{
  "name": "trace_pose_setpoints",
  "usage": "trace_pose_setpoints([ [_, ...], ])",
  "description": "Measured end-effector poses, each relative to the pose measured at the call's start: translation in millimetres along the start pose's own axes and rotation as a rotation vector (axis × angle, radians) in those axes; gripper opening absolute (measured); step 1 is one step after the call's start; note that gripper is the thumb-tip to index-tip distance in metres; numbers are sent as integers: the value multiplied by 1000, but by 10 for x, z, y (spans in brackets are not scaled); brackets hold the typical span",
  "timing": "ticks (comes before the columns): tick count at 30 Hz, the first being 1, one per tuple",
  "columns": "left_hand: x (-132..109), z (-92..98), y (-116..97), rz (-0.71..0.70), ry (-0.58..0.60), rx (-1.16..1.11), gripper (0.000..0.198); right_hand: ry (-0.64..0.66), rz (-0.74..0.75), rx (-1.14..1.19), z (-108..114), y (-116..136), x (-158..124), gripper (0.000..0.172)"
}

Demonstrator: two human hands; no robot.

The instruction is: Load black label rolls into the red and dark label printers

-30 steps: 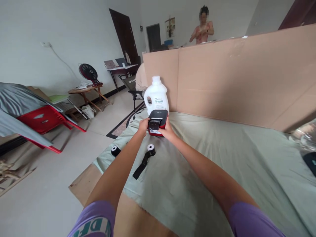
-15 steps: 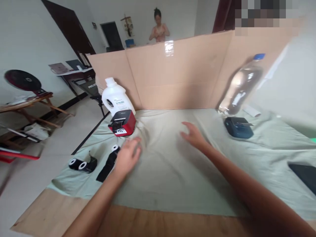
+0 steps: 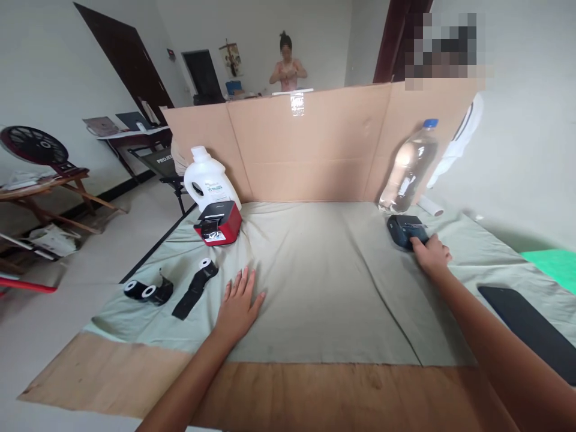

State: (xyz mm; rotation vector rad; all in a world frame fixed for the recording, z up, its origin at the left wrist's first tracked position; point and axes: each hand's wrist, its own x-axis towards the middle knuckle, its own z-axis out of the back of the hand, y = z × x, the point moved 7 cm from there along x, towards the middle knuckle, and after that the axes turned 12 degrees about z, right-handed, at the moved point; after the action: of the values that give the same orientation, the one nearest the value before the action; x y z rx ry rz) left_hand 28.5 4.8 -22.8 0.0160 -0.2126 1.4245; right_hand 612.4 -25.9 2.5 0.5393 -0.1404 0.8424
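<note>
My left hand (image 3: 238, 306) lies flat on the green cloth (image 3: 310, 288), fingers stretched out and holding nothing. To its left are a black roll (image 3: 204, 270) with a strip pulled out and two more black rolls (image 3: 155, 293) side by side. Behind them stands a red and black label printer (image 3: 220, 223). Over on the right, my right hand (image 3: 432, 255) grips the near right side of a small dark blue portable printer (image 3: 402, 231). Its thumb is on the front and the other fingers curl at the side, partly hidden. The device still rests on the cloth.
A white jug (image 3: 209, 180) and a large clear bottle (image 3: 409, 168) with a blue cap stand before a cardboard screen (image 3: 310, 150). A white tube (image 3: 431, 206) lies behind the device. At right lie a black phone-like slab (image 3: 531, 330) and a green item (image 3: 551, 267).
My right hand has moved right from the middle of the cloth and taken hold of the blue portable printer. My left hand has come down flat, slightly right of the loose roll.
</note>
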Motion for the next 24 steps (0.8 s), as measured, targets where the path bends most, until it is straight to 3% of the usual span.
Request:
trace_pose_setpoints([
  [6,-7,40,90,158,-37,20,71,-5,-64,58,-21,258,72,107],
  [10,-8,26,125,190,-28,1,72,-49,-149,108,25,275,142,101],
  [13,-12,26,135,209,-24,-32,76,-62,-138,102,53,400,38,102],
  [17,-13,37,140,236,2,-37,79,-49,86,130,80,1030,-396,87],
  [21,-9,36,125,228,39,-17,76,23,216,222,-6,1859,-1029,73],
  [24,-6,29,123,224,59,-9,75,65,253,255,-100,2379,-1419,73],
])
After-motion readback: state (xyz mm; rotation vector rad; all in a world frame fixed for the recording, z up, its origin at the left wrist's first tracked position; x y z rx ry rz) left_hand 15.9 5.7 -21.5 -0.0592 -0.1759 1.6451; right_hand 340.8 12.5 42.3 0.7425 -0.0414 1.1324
